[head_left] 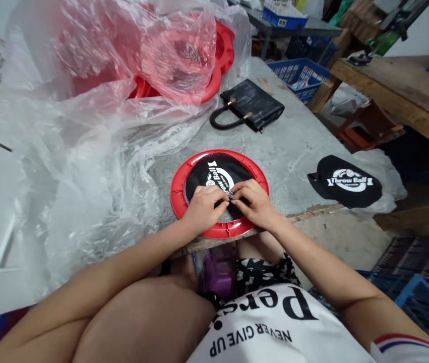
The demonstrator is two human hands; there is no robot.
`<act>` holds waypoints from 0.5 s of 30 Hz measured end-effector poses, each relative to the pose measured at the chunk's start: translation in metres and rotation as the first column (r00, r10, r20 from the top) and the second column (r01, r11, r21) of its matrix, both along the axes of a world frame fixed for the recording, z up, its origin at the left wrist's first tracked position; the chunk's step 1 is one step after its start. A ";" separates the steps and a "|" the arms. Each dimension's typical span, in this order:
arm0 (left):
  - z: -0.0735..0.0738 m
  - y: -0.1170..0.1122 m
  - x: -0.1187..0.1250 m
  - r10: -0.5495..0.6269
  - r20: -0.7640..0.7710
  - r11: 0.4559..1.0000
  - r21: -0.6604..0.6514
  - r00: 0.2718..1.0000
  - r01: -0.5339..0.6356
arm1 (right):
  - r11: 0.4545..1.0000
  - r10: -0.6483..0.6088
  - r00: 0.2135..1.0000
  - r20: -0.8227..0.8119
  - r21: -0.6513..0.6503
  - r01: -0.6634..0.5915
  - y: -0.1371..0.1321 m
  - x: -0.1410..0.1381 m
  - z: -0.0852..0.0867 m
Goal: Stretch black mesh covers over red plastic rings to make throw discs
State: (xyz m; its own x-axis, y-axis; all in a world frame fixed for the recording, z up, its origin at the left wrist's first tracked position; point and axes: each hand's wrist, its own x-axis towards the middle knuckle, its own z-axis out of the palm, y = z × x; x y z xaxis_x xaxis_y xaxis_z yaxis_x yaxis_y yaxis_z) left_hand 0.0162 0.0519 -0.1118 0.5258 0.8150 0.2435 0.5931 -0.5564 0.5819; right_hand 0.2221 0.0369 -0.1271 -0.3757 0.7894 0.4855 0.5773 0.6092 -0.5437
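Observation:
A red plastic ring (179,194) lies on the grey table in front of me, close to its near edge. Inside it is a black mesh cloth (199,169) with a white "Throw Ball" print. My left hand (207,205) pinches the cloth's near edge between thumb and fingers. Right beside it, my right hand (252,201) pinches the same edge, the fingertips of both hands almost meeting. The near part of the ring passes below my wrists. What exactly sits between the fingertips is too small to see.
Clear plastic bags (97,166) with several red rings (225,48) cover the table's left and back. A black handbag (255,103) lies beyond the ring. More printed black cloth (346,181) rests on plastic at the right edge. A blue crate (301,75) stands behind.

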 end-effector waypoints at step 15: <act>-0.020 -0.017 -0.017 -0.334 -0.196 0.816 0.430 0.922 0.387 | 0.932 0.362 0.924 0.121 -0.041 -0.360 -0.003 0.021 -0.001</act>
State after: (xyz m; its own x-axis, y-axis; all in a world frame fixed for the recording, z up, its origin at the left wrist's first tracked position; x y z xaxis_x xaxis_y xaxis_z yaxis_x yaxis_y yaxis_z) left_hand -0.0006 0.0351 -0.1322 0.8039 0.3749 0.4618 0.3414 -0.9266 0.1579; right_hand 0.2432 0.0343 -0.1279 -0.6932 0.5970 0.4038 0.3837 0.7799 -0.4945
